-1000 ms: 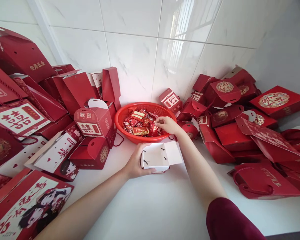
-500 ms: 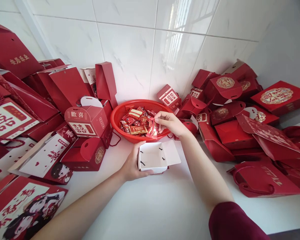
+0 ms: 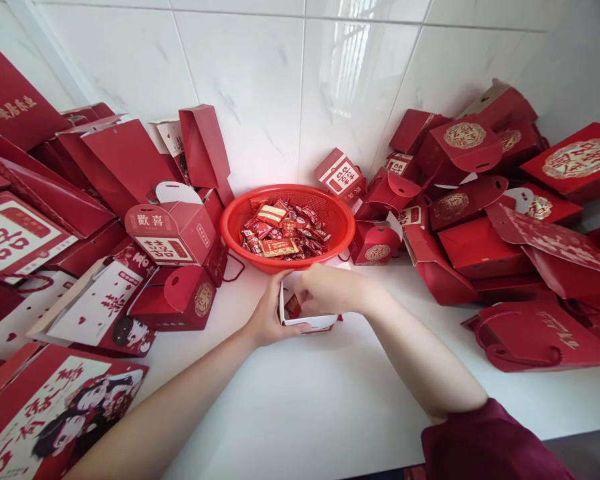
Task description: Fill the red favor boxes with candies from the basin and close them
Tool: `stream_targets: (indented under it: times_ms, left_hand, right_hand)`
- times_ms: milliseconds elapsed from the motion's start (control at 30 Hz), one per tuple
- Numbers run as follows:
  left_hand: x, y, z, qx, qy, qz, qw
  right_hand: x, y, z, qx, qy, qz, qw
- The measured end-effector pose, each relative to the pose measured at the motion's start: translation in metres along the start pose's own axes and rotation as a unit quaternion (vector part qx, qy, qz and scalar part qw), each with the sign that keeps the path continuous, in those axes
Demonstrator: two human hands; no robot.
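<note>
My left hand [image 3: 273, 312] grips the left side of a small open carton [image 3: 307, 323], its thumb along the near edge. The carton shows white inside walls and tilts toward me on the table. My right hand [image 3: 327, 290] reaches down into it from the right, fingers curled. At those fingers, inside the carton, is a red-wrapped candy [image 3: 294, 307]; the fingertips are partly hidden. Just behind the carton stands a red plastic basket [image 3: 350, 235] with many wrapped candies [image 3: 287, 233], mostly red, some gold.
Red gift boxes and bags are piled at the left, among them a handled box [image 3: 173, 227] and a bag with cartoon figures [image 3: 75, 413]. More red boxes [image 3: 465, 150] crowd the right side. A white tiled wall [image 3: 250, 80] rises behind the white table [image 3: 280, 407].
My right hand has moved from the basket down into the carton, bringing a red-wrapped candy. My left hand keeps its hold on the carton. The view has shifted slightly.
</note>
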State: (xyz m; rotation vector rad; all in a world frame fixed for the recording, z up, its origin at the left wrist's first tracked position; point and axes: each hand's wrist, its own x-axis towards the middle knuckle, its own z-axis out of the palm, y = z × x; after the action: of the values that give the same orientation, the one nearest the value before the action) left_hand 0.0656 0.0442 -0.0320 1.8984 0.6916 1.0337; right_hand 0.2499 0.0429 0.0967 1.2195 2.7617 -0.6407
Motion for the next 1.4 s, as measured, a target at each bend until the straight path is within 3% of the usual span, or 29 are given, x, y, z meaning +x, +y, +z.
stream_targets:
  times_ms: [67,100,400,633,733,833,967,1033,1133,1267,1400]
  left_hand:
    - [-0.001,-0.002,-0.001,0.021,-0.002,-0.012,1.000]
    - [-0.002,-0.002,-0.001,0.030,-0.002,-0.013,0.999]
    - [-0.003,0.000,-0.001,0.095,0.005,0.041,0.995]
    - [-0.003,0.000,-0.003,0.099,0.010,0.030,0.995]
    - [-0.002,-0.003,-0.004,0.065,0.006,0.006,0.998]
    - [0.001,-0.007,-0.003,-0.020,-0.004,-0.019,1.000]
    - [0.003,-0.007,-0.002,-0.098,-0.017,-0.032,0.995]
    - [0.003,-0.006,-0.002,-0.104,-0.019,-0.040,0.994]
    - [0.002,-0.006,-0.003,-0.089,-0.016,-0.036,0.995]
    - [0.003,-0.009,-0.006,-0.060,-0.019,-0.025,0.998]
    - [0.003,-0.010,-0.008,-0.042,-0.023,-0.029,0.998]
  right_hand:
    - [0.003,0.003,0.002,0.004,-0.113,0.017,0.993]
    - [0.005,0.005,0.004,-0.004,-0.139,0.024,0.990]
    - [0.022,0.000,0.023,-0.080,-0.142,0.044,0.986]
    - [0.030,0.005,0.026,-0.049,-0.141,-0.087,0.985]
    - [0.025,0.004,0.019,-0.038,-0.136,-0.089,0.986]
    - [0.007,0.005,-0.002,0.040,-0.069,-0.103,0.991]
    - [0.000,0.024,-0.039,0.191,0.147,-0.080,0.967]
    - [0.019,0.041,-0.051,0.185,0.177,-0.021,0.966]
    - [0.065,0.068,-0.061,0.082,0.137,0.108,0.981]
    - [0.121,0.094,-0.063,0.002,0.131,0.155,0.979]
    - [0.147,0.113,-0.057,-0.034,0.127,0.146,0.980]
